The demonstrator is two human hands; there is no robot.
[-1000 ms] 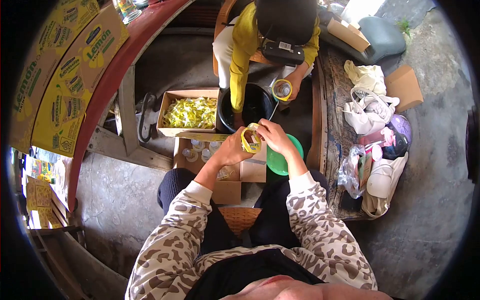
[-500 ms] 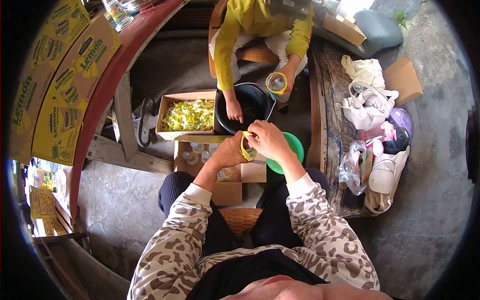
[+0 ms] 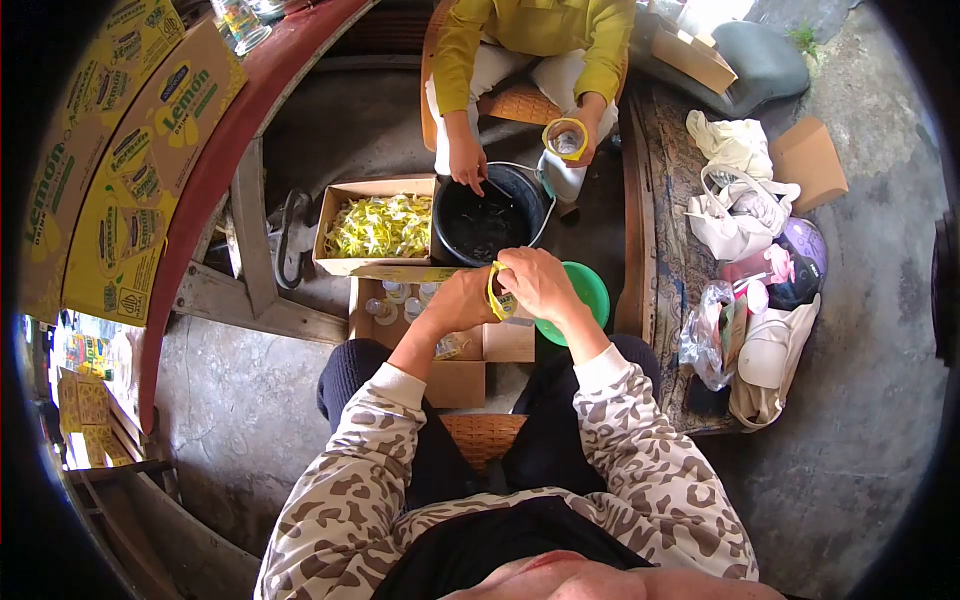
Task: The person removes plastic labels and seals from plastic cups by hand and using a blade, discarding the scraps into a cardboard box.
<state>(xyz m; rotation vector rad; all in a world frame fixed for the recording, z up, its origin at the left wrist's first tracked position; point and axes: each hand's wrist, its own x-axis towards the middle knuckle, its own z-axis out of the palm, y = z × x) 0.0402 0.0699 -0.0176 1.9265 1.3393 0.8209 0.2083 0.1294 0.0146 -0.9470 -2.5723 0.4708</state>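
Note:
My left hand (image 3: pixel 458 303) is wrapped round a small cup with a yellow band (image 3: pixel 494 290) at its rim, tilted so that its side faces right. Most of the cup is hidden by my fingers. My right hand (image 3: pixel 541 282) is closed on the band's upper edge, fingertips pinched together. Below my hands stands an open cardboard box (image 3: pixel 460 385) holding several clear cups (image 3: pixel 382 311). A green basin (image 3: pixel 588 293) is partly behind my right hand.
Opposite, a person in a yellow top (image 3: pixel 600 60) holds a yellow-rimmed cup (image 3: pixel 565 139), the other hand over a black bucket (image 3: pixel 450 225). A carton of yellow strips (image 3: pixel 378 226) sits left of it. Bags (image 3: pixel 735 220) lie on the right bench; lemon-drink cartons (image 3: pixel 150 180) stand left.
The co-worker's hand has lifted from deep in the bucket to near its far rim, and their cup has moved slightly. My hands stay at the yellow band with only a small shift.

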